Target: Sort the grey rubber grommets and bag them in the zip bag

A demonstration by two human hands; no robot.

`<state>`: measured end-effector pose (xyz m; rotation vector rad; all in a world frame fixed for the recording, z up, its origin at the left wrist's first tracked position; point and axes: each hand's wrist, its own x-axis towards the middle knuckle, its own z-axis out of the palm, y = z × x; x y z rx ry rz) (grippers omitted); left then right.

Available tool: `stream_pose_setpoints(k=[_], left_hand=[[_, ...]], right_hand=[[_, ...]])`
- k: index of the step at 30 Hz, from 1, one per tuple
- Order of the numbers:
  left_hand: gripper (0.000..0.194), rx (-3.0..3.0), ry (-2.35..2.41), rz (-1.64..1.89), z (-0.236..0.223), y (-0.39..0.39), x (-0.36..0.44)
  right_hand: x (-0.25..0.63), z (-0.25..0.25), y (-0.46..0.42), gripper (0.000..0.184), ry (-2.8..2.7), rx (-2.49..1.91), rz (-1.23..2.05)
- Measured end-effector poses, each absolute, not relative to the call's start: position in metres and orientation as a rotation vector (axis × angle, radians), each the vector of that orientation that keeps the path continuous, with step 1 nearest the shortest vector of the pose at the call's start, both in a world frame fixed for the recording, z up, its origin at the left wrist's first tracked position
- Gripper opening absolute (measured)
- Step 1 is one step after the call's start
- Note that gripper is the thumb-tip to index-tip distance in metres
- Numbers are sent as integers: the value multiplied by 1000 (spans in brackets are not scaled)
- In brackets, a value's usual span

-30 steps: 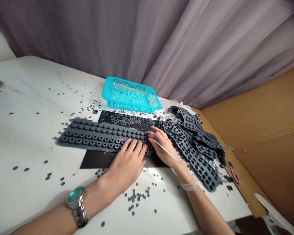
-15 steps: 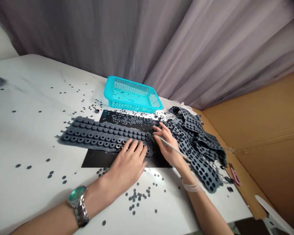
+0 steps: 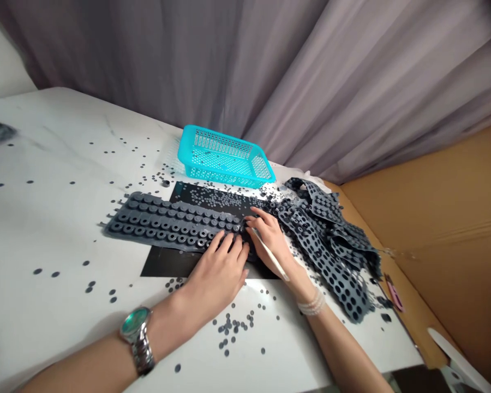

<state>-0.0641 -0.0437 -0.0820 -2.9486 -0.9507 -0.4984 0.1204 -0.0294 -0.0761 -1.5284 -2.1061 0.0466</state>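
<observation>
A dark grey rubber sheet (image 3: 163, 221) with rows of raised round rings lies across a black mat (image 3: 167, 262). My left hand (image 3: 216, 267) rests on its near right part, fingers stretched out and pressing flat. At the sheet's right end, my right hand (image 3: 270, 240) grips a thin white stick-like tool (image 3: 276, 262) between thumb and fingers. The tool slants back over the palm toward the wrist; its tip is hidden at the fingertips. Many small dark discs (image 3: 216, 197) are scattered on the mat behind the sheet.
A turquoise plastic basket (image 3: 229, 177) stands behind the mat with a few dark bits in it. Perforated rubber sheets (image 3: 331, 262) are heaped on the right. Loose discs dot the white table (image 3: 57, 229). A pink-handled cutter (image 3: 395, 295) lies by the cardboard (image 3: 433, 229) on the right.
My right hand moved right, off the sheet's end, then back left onto it, still gripping the white tool. My left hand stays on the sheet. The whole view has shifted slightly.
</observation>
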Motion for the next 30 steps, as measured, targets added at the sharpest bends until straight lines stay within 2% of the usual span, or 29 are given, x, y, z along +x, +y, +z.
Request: stream_pose_setpoints(k=[4,6,11,16,25,30], left_hand=[[45,-2963,-941,-499,-80,-44,-65],[45,-2969,-938,-494,-80,-44,-66],[46,-2963,-938,-499,-79,-45,-66],[47,-2953,-930,-476,-78,-45,-66],[47,-2962,-933,-471,-81,-45,-64],[47,-2957,-934,-481,-82,-45,-64]], right_hand=[[134,-77,-25,13,-1812,-1640,-51],[139,-72,-31,10,-1743,-1650,3],[129,-59,-55,9,-1976,-1553,310],[119,-60,-60,9,-2074,-1521,358],[116,-70,-53,12,-2140,-1516,188],[120,-85,-44,13,-2115,-1365,-32]])
